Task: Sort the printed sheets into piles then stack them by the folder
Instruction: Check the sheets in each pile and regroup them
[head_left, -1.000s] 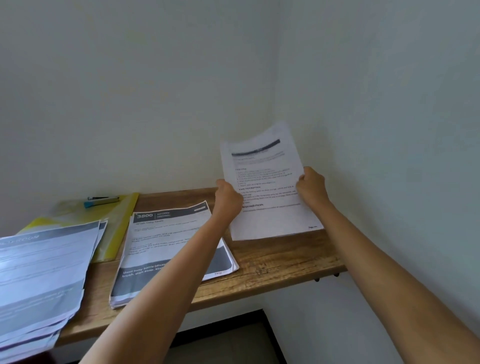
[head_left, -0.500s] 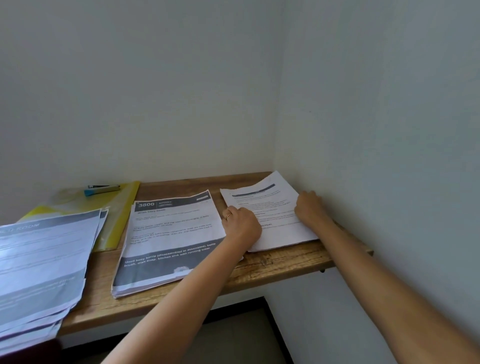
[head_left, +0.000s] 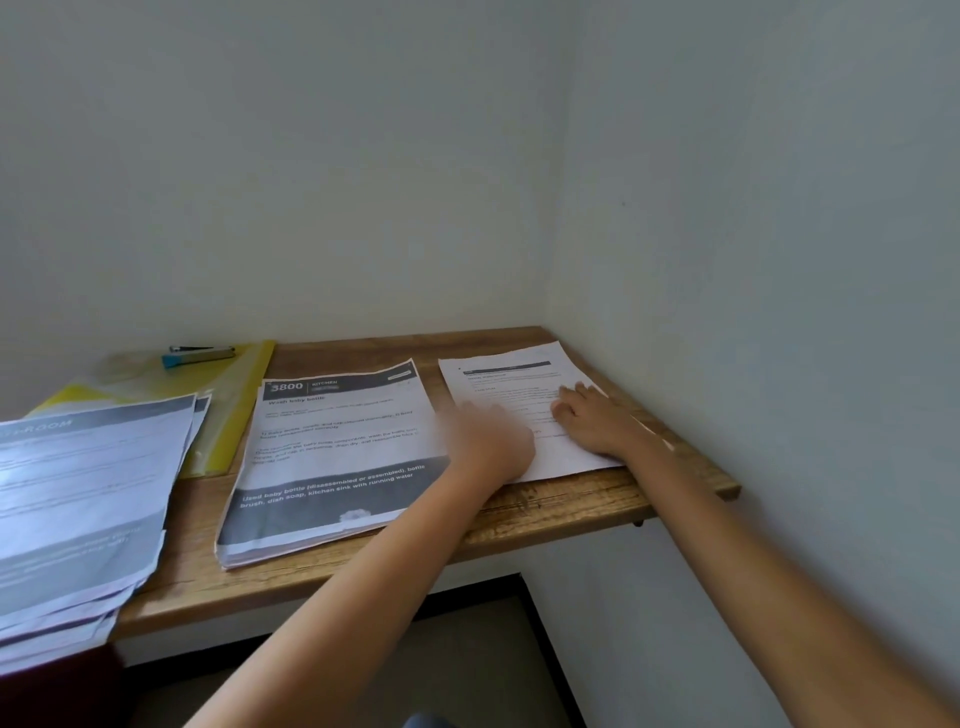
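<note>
A white text sheet (head_left: 498, 382) lies flat at the right end of the wooden shelf (head_left: 561, 506). My right hand (head_left: 597, 421) rests on it, palm down with fingers spread. My left hand (head_left: 488, 441) is blurred with motion over the sheet's left edge, and its fingers cannot be made out. A pile of sheets with a dark header and footer (head_left: 332, 457) lies in the middle. Another pile of grey-banded sheets (head_left: 78, 499) overhangs the left end. A yellow folder (head_left: 239, 405) lies at the back left, partly under that pile.
A blue-tipped pen (head_left: 200, 356) rests on the folder's clear cover near the wall. Walls close off the shelf at the back and on the right. The shelf's front edge drops to a dark floor below.
The white sheet went from held upright in both hands to lying flat on the shelf. My right hand has flattened on it. My left hand is sliding leftward.
</note>
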